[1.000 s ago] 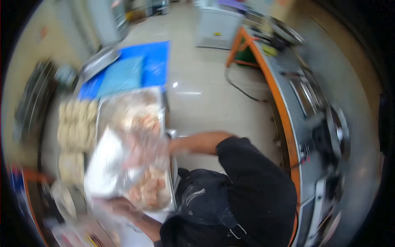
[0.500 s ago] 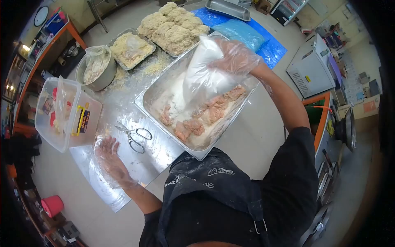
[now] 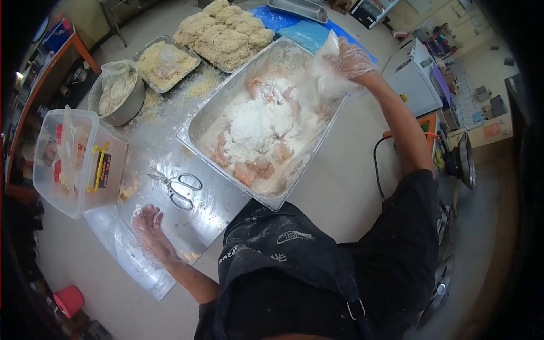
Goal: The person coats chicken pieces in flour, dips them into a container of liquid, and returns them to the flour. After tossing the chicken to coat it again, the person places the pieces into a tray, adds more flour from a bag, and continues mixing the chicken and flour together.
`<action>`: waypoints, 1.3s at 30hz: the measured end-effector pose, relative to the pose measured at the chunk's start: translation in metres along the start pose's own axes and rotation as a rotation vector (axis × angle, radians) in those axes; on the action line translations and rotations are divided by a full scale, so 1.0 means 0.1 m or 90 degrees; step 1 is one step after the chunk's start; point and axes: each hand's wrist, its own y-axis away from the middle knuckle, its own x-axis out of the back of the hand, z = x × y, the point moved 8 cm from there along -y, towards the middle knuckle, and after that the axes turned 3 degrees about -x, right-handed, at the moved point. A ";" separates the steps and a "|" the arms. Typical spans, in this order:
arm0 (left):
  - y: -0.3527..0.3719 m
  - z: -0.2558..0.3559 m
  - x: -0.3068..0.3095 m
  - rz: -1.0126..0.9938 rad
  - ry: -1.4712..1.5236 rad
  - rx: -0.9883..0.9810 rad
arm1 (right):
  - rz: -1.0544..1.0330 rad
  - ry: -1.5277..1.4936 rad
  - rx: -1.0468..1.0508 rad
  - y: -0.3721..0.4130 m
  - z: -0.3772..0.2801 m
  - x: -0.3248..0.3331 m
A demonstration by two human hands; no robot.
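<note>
A metal tray (image 3: 191,146) holds pieces of raw meat (image 3: 249,170) with white powder, looking like flour (image 3: 249,127), heaped over the middle. My right hand (image 3: 352,59), in a clear plastic glove, grips a plastic bag of flour (image 3: 328,76) above the tray's far right edge. The bag is tilted and its lower part is blurred. My left hand (image 3: 152,232), gloved too and dusted white, hovers by the near left edge of the table with its fingers loosely apart and nothing in them. A pair of scissors (image 3: 177,187) lies just beyond it.
Crumb-coated pieces (image 3: 226,34) are piled at the back beside a smaller crumb tray (image 3: 196,61). A round pot (image 3: 136,102) and a clear plastic box (image 3: 116,150) stand on the left. Blue sheeting (image 3: 365,52) lies at the far right, with an empty metal tray (image 3: 300,8) behind.
The bag has moved right from over the middle of the tray and looks smaller. A fresh mound of flour now covers much of the meat. My left hand has shifted little.
</note>
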 end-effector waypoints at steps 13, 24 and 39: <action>-0.05 -0.03 -0.03 -0.010 0.006 0.017 | 0.156 -0.041 0.136 -0.01 -0.38 0.93; 0.31 -0.04 -0.42 0.056 0.020 -0.024 | 0.252 -0.085 0.398 0.18 -1.02 0.92; 0.98 -0.16 -2.15 0.094 -0.012 -0.120 | 0.167 -0.041 0.676 -0.39 0.20 0.14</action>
